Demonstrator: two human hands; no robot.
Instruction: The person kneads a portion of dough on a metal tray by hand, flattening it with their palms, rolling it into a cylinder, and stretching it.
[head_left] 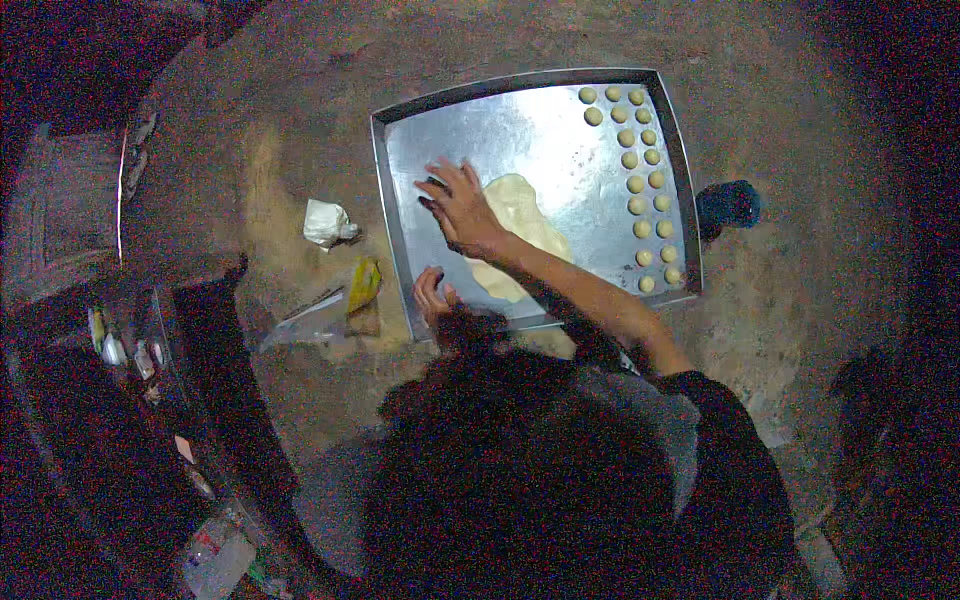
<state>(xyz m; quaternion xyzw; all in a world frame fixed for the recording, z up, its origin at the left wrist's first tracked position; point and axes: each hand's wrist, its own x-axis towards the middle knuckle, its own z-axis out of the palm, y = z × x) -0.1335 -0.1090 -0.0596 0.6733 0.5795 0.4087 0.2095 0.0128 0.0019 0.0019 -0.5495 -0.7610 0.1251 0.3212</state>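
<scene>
A flat, uneven slab of pale yellow dough (515,205) lies in a shallow metal tray (450,118), left of its middle. My right hand (462,212) reaches across from the right, over the dough's left edge. Its fingers are spread and hold nothing; whether the palm touches the dough cannot be told. My left hand (432,296) is by the tray's near left corner, fingers loosely bent and apart from the thumb, with nothing seen between them. Its wrist is hidden in shadow. Small round dough balls (641,229) stand in rows along the tray's right side.
Left of the tray on the brown floor lie a crumpled white bag (326,222) and a yellow packet (364,283) beside clear plastic. A dark round container (735,204) stands just outside the tray's right wall. Cluttered small items (140,355) sit in the dark far left.
</scene>
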